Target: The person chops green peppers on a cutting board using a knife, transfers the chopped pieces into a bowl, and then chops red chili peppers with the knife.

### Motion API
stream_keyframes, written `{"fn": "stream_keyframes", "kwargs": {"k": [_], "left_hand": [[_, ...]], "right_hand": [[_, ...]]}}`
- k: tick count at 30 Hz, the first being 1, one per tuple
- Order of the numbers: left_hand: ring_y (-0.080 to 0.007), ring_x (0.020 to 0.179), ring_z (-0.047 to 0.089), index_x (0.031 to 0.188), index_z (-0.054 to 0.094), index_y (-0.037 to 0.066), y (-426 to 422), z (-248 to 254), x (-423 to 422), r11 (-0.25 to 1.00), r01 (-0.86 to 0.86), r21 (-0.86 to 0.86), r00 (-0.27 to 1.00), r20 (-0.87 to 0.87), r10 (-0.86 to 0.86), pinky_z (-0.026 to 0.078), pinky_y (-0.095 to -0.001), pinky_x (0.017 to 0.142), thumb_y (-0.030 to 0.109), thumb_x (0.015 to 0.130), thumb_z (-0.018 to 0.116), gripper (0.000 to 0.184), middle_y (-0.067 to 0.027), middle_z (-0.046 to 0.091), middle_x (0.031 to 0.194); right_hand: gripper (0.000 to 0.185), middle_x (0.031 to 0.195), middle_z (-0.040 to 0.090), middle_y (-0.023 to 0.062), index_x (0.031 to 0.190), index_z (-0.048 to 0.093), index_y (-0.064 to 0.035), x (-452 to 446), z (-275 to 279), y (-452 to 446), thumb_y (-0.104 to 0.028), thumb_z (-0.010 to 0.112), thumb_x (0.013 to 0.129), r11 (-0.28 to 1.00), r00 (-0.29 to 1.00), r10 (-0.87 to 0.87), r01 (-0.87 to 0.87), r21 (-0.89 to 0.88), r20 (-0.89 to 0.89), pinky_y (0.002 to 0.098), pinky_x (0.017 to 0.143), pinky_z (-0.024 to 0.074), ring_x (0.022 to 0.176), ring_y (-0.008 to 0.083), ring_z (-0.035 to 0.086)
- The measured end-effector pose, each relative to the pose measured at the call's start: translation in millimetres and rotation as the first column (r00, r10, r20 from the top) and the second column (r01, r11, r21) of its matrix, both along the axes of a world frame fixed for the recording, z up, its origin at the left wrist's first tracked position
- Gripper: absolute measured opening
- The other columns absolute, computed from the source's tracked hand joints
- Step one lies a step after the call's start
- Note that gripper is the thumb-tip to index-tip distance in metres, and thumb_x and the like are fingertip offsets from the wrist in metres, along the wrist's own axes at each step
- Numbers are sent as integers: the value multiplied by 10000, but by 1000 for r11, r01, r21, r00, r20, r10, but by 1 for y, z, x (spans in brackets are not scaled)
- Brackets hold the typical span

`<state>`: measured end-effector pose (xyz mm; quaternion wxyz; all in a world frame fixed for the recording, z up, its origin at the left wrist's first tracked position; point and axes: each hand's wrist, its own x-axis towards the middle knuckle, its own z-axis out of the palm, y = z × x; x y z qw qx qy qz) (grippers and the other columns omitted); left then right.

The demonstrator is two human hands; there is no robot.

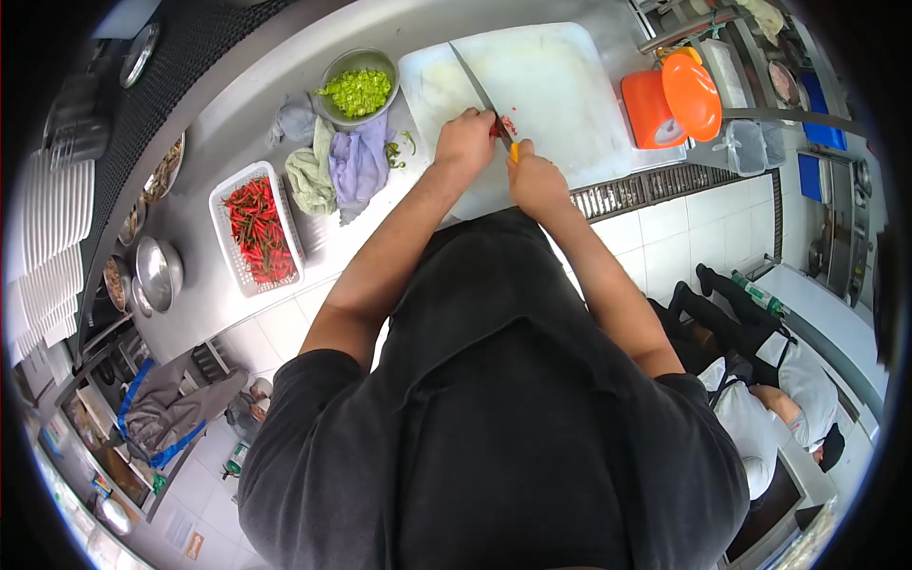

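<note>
My right hand [539, 180] is closed round the yellow handle of a knife [475, 82], whose long blade points up and left over the white cutting board [570, 85]. Beside the blade, my left hand [465, 139] has its fingers curled on a small bunch of red chilies [495, 130] at the board's lower left part. Small chopped red bits [509, 124] lie just right of the blade. How many chilies are under my left fingers is hidden.
Left of the board are a metal bowl of chopped green pieces [357, 93], crumpled cloths [359, 157] and a white basket [223, 236] of red chilies. An orange scale [652, 109] stands at the right. People in white tops [750, 427] are at the lower right.
</note>
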<state>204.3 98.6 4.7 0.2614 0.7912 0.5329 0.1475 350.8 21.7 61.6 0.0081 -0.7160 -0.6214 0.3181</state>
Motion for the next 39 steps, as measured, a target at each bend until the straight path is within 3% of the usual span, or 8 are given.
{"fn": "stream_keyframes", "kwargs": {"k": [6, 12, 15, 18, 21, 24, 32, 39], "left_hand": [[-369, 926, 706, 971, 689, 55, 5, 10, -2, 995, 95, -39, 991, -92, -98, 586, -470, 823, 109, 861, 676, 124, -166, 685, 1016], [-355, 950, 694, 1046, 721, 63, -2, -2, -14, 985, 156, 74, 988, -1, -157, 575, -456, 862, 98, 854, 662, 204, -133, 697, 1042], [-344, 967, 694, 1118, 734, 71, -8, -3, -22, 984, 100, 150, 980, 157, -123, 578, -434, 875, 84, 854, 665, 273, -124, 701, 1100], [-338, 1010, 684, 1138, 732, 71, -18, 9, -30, 997, 11, 82, 987, 159, -24, 570, -425, 906, 75, 854, 670, 290, -128, 693, 1153], [-335, 1058, 668, 1154, 731, 83, -30, 15, -34, 960, -45, 275, 997, 66, 28, 556, -426, 934, 92, 858, 690, 300, -124, 684, 1163], [-337, 1083, 655, 1143, 727, 85, -27, 13, -32, 983, 12, 181, 996, 80, -27, 543, -439, 949, 114, 869, 708, 276, -118, 682, 1133], [-340, 975, 680, 990, 720, 78, -12, -3, -20, 998, -25, 50, 998, 60, 22, 564, -459, 855, 145, 903, 702, 111, -107, 684, 1037], [-354, 904, 698, 977, 737, 93, -3, 1, -19, 1000, 10, 1, 1000, -26, -10, 574, -473, 815, 173, 909, 689, 115, -112, 695, 1000]], "right_hand": [[342, 903, 708, 312, 1155, 482, 23, 7, -21, 7, -296, 528, 1041, 997, 999, -14, 17, 77, -38, 586, 806, 546, 888, 500, 699], [361, 890, 700, 317, 1151, 484, 24, 25, -30, 7, -310, 555, 1032, 996, 992, -13, 23, 82, -127, 588, 801, 540, 879, 510, 688], [362, 889, 700, 314, 1154, 484, 23, 24, -32, 6, -309, 558, 1031, 995, 993, -2, 13, 94, -114, 588, 799, 540, 876, 511, 686], [355, 888, 704, 306, 1157, 485, 22, 21, -26, 5, -303, 557, 1031, 995, 996, -7, 15, 95, -89, 589, 798, 543, 877, 506, 691], [349, 888, 709, 301, 1159, 486, 21, 14, -22, 4, -294, 562, 1027, 996, 998, 3, 2, 94, -55, 585, 795, 549, 879, 498, 698], [349, 887, 712, 297, 1161, 484, 20, 10, -13, 4, -288, 571, 1022, 996, 1000, 7, -4, 94, -30, 577, 792, 557, 877, 492, 705], [326, 899, 718, 293, 1161, 479, 25, -3, 17, 1, -267, 551, 1034, 1000, 1000, -1, 1, 6, 16, 562, 783, 565, 872, 480, 715], [319, 901, 721, 280, 1178, 473, 19, -8, -8, 6, -263, 531, 1043, 1000, 999, -12, 12, 29, 30, 571, 797, 557, 887, 475, 715]]}}
